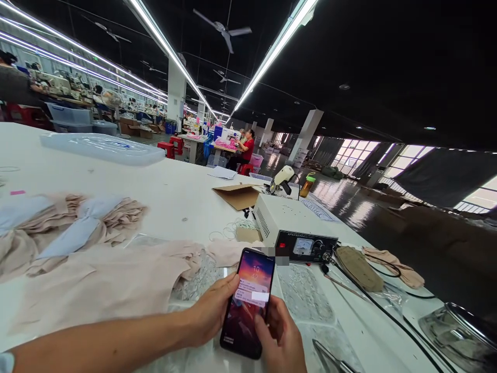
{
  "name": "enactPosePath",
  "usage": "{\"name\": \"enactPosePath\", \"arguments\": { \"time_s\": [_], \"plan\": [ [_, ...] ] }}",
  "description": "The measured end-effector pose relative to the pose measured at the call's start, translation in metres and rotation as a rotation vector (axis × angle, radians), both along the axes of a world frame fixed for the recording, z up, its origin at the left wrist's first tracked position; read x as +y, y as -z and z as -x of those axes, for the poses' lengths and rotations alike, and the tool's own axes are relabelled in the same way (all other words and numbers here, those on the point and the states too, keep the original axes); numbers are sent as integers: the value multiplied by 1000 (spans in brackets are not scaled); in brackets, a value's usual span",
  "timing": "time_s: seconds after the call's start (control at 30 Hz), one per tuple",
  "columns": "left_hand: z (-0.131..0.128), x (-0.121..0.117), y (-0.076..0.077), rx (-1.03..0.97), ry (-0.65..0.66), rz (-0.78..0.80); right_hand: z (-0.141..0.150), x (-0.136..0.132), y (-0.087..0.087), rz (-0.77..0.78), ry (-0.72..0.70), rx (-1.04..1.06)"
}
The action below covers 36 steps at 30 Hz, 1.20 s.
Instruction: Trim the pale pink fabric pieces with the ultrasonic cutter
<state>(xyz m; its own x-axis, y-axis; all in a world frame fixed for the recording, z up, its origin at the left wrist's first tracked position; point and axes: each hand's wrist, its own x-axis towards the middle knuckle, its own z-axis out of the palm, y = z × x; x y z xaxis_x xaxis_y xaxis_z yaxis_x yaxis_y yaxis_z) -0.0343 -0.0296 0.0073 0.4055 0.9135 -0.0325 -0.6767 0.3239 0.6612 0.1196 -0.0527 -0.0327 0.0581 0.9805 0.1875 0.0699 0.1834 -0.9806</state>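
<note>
A smartphone (244, 326) with a lit lock screen is tilted upright between my two hands, above the white table. My left hand (212, 311) grips its left edge, thumb along the side. At the right edge, my right hand (281, 336) is curled around the phone, its thumb over the lower screen. Under and behind the phone lie clear plastic bags (306, 295). To the left spreads beige fabric (104, 285), with bundles wrapped in pale strips (83, 220) beyond it. A pair of metal tweezers or a similar pointed tool (330, 357) lies near my right hand.
A white box-shaped device (295, 223) with a dial and cables stands behind the phone. Beyond are a cardboard piece (236, 196), a handheld scanner (282, 178) and a bottle (307, 185). A clear plastic lid (103, 147) lies at the far left. People work at distant tables.
</note>
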Motion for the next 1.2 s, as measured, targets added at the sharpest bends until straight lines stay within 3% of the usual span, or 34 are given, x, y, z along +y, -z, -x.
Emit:
{"name": "enactPosePath", "arguments": {
  "time_s": [0.17,0.3,0.37,0.6,0.9,1.2],
  "plan": [
    [-2,-3,1,12,71,16,-14,1,-9,85,134,19],
    [0,-1,4,32,59,16,-13,2,-14,51,-84,106],
    [1,0,5,58,36,20,-9,2,-15,37,-128,114],
    [1,0,4,76,32,14,-3,-3,-10,61,-83,122],
    [2,-5,1,109,88,37,0,-11,-23,67,-52,91],
    [2,-3,-3,51,18,95,4,-21,-8,24,-128,12]
  ]
}}
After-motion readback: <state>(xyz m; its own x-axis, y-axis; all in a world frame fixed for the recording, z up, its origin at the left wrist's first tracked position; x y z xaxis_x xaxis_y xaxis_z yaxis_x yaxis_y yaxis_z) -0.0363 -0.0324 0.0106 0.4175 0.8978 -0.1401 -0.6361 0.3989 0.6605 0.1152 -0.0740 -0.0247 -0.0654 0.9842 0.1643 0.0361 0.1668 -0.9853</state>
